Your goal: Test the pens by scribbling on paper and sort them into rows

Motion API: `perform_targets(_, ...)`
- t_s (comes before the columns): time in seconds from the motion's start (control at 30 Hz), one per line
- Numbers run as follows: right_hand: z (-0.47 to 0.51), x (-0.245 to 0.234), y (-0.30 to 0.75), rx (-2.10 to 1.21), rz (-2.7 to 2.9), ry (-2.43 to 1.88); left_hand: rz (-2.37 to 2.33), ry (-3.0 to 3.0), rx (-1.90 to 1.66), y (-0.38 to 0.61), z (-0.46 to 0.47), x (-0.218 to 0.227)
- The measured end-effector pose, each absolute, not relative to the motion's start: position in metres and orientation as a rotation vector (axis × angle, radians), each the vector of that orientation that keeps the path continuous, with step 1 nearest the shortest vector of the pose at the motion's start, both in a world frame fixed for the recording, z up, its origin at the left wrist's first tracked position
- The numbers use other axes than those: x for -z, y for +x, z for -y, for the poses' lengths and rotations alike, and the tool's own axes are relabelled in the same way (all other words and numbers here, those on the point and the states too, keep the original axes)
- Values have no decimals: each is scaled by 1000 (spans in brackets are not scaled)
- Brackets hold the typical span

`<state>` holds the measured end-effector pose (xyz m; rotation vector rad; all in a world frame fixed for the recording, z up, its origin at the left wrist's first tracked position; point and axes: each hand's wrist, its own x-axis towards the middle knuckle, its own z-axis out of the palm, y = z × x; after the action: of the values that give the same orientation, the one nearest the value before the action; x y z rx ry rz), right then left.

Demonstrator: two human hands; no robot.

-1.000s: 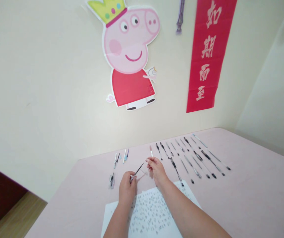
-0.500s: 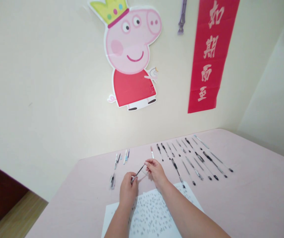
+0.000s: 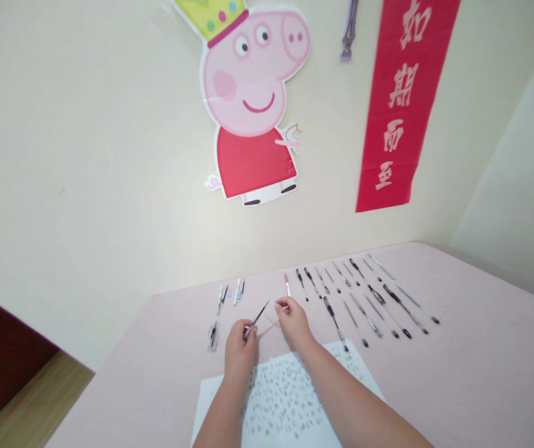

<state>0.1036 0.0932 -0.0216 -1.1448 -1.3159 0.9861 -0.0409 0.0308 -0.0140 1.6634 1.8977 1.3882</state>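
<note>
My left hand (image 3: 239,350) is closed around the lower end of a thin black pen (image 3: 257,317), whose tip points up and to the right. A few centimetres to the right, my right hand (image 3: 294,322) pinches a small clear part that I cannot make out, apart from the pen's tip. Both hands hover over the pink table (image 3: 458,373), just beyond a white sheet covered in handwriting (image 3: 285,404). A red-and-white pen (image 3: 287,286) lies just past my right fingers.
A row of several black and clear pens (image 3: 370,298) lies to the right on the table. A few more pens (image 3: 229,294) and one black pen (image 3: 213,336) lie to the left. The wall carries a cartoon pig cutout (image 3: 251,106) and a red banner (image 3: 400,99).
My right hand has drawn slightly away from the pen's tip, leaving a small gap. The camera has shifted a little, so the scene sits further right.
</note>
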Motion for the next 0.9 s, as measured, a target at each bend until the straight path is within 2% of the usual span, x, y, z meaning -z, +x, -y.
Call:
perform_targets(0.17,-84,19,105,-657,1769,-1331,-1903,1627,-1433,-42,-31,14)
perform_targets(0.53,-80,19,101,-533,2002,-1445,-1912,1641,-1391,-44,-32,19)
perform_targets(0.77,-95,28,101,-767,1483,-1219,-1914,1619,-1391,-43,-32,16)
perform_targets(0.9,-100,23,100,-1272,937,-997,-1916,1623,-1375,-42,-31,15)
